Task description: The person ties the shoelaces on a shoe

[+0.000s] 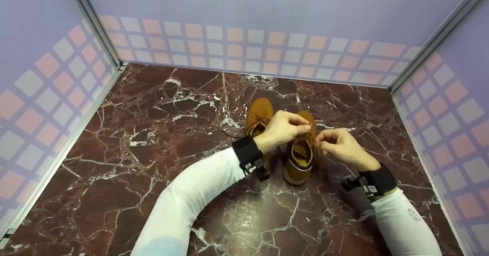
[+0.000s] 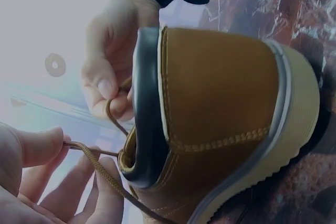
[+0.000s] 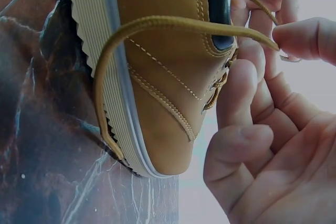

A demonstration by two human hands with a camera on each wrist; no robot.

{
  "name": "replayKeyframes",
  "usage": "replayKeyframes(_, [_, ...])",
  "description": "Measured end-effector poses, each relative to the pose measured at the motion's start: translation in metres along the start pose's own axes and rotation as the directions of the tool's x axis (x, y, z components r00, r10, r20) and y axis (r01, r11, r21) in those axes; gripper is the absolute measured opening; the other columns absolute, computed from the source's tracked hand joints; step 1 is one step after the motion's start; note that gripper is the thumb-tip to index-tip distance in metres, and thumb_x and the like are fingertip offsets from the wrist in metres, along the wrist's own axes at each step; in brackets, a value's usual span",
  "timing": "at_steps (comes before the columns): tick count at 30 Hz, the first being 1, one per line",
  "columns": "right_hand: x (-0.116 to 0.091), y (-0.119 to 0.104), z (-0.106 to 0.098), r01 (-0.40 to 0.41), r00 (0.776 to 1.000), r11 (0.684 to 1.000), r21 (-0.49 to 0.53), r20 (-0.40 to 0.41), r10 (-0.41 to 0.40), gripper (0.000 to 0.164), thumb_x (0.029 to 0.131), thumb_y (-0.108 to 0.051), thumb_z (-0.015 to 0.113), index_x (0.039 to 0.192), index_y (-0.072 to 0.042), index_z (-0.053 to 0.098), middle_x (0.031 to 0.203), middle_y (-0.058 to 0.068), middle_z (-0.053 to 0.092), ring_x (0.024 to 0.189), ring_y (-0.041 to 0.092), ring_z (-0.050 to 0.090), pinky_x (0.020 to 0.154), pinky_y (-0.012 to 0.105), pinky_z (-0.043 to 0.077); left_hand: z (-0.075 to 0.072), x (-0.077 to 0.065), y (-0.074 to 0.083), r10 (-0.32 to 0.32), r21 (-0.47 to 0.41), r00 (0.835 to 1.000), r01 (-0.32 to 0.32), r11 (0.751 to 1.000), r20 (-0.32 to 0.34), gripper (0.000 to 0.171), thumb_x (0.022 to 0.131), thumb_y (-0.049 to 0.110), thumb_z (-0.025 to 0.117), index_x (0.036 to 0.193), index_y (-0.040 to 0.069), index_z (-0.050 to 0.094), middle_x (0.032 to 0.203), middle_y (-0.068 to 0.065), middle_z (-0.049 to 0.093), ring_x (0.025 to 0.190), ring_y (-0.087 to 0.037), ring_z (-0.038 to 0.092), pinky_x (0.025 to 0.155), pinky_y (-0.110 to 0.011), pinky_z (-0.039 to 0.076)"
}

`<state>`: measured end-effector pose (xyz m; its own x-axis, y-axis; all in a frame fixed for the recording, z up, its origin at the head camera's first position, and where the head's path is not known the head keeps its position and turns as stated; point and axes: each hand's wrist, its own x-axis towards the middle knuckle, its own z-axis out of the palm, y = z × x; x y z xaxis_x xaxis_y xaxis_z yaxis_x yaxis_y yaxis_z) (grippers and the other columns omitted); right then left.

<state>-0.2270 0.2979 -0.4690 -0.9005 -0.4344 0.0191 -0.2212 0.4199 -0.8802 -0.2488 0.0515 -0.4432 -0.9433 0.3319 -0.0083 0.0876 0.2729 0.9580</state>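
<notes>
A tan lace-up shoe [image 1: 298, 164] stands on the floor with its heel toward me. In the head view my left hand [image 1: 285, 128] is over its laced front and partly covers it. Between thumb and fingers this hand [image 2: 58, 177] pinches a brown shoelace [image 2: 105, 174]. Just right of the shoe, my right hand [image 1: 342, 147] pinches another stretch of lace [image 2: 116, 116]. The right wrist view shows a lace [image 3: 163, 22] crossing the shoe's side [image 3: 157, 72] and dropping to the floor. The fingers of my right hand [image 3: 283, 145] are bent beside the eyelets.
The matching tan shoe [image 1: 259, 110] stands at the left, partly behind my left hand and wrist, with a lace [image 1: 231, 134] trailing on the floor. Dark red marbled floor [image 1: 172, 195] surrounds the shoes. Lilac panels [image 1: 229, 4] with checked squares enclose three sides.
</notes>
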Motion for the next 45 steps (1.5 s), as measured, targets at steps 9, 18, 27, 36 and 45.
replayKeyframes(9, [-0.001, 0.0, 0.0, 0.021, 1.0, 1.0, 0.016, 0.013, -0.021, 0.013, 0.094, 0.01, 0.06, 0.098, 0.017, 0.071, 0.075, -0.001, 0.071, 0.065, 0.004, 0.062, 0.06, 0.019, 0.052, 0.003, 0.006, 0.0, -0.045, -0.027, 0.998, 0.044, 0.999, -0.053, 0.011, 0.097, 0.02, 0.09, 0.105, 0.013, 0.09, 0.103, -0.006, 0.088, 0.081, -0.008, 0.073, 0.077, -0.023, 0.061])
replayKeyframes(18, [0.0, 0.0, 0.0, 0.046, 0.999, 0.998, 0.037, 0.019, -0.047, 0.012, 0.095, 0.011, 0.062, 0.095, 0.011, 0.074, 0.077, -0.001, 0.072, 0.066, 0.006, 0.066, 0.062, 0.02, 0.057, 0.006, 0.009, 0.002, -0.064, -0.044, 0.998, 0.063, 0.997, -0.011, 0.014, 0.1, 0.017, 0.087, 0.111, 0.009, 0.089, 0.108, -0.01, 0.088, 0.071, -0.006, 0.071, 0.07, -0.025, 0.064])
replayKeyframes(27, [-0.002, -0.003, -0.002, 0.031, 0.999, 0.997, 0.074, 0.036, -0.034, 0.014, 0.097, 0.01, 0.058, 0.099, 0.018, 0.07, 0.076, 0.001, 0.072, 0.065, 0.004, 0.062, 0.059, 0.021, 0.051, 0.006, 0.009, 0.003, -0.077, -0.074, 0.995, 0.082, 0.994, 0.064, 0.016, 0.106, 0.018, 0.079, 0.113, 0.005, 0.086, 0.106, -0.012, 0.086, 0.071, -0.011, 0.07, 0.063, -0.02, 0.06])
replayKeyframes(36, [-0.002, -0.007, -0.009, 0.068, 0.997, 0.993, 0.099, 0.028, -0.071, 0.018, 0.105, 0.006, 0.059, 0.098, 0.015, 0.073, 0.072, -0.005, 0.073, 0.059, 0.001, 0.061, 0.051, 0.019, 0.047, 0.006, 0.01, 0.001, -0.077, -0.114, 0.993, 0.087, 0.99, 0.09, 0.022, 0.108, 0.016, 0.076, 0.118, -0.002, 0.083, 0.105, -0.016, 0.087, 0.072, -0.01, 0.07, 0.061, -0.019, 0.059])
replayKeyframes(45, [0.0, -0.037, -0.024, 0.069, 0.992, 0.958, 0.277, -0.12, -0.037, 0.02, 0.11, 0.001, 0.062, 0.097, 0.004, 0.077, 0.083, 0.0, 0.079, 0.068, 0.005, 0.067, 0.064, 0.018, 0.059, 0.007, 0.01, -0.001, -0.074, -0.11, 0.994, 0.083, 0.99, 0.085, 0.016, 0.109, 0.016, 0.075, 0.111, 0.003, 0.085, 0.105, -0.017, 0.087, 0.074, -0.009, 0.071, 0.062, -0.019, 0.059])
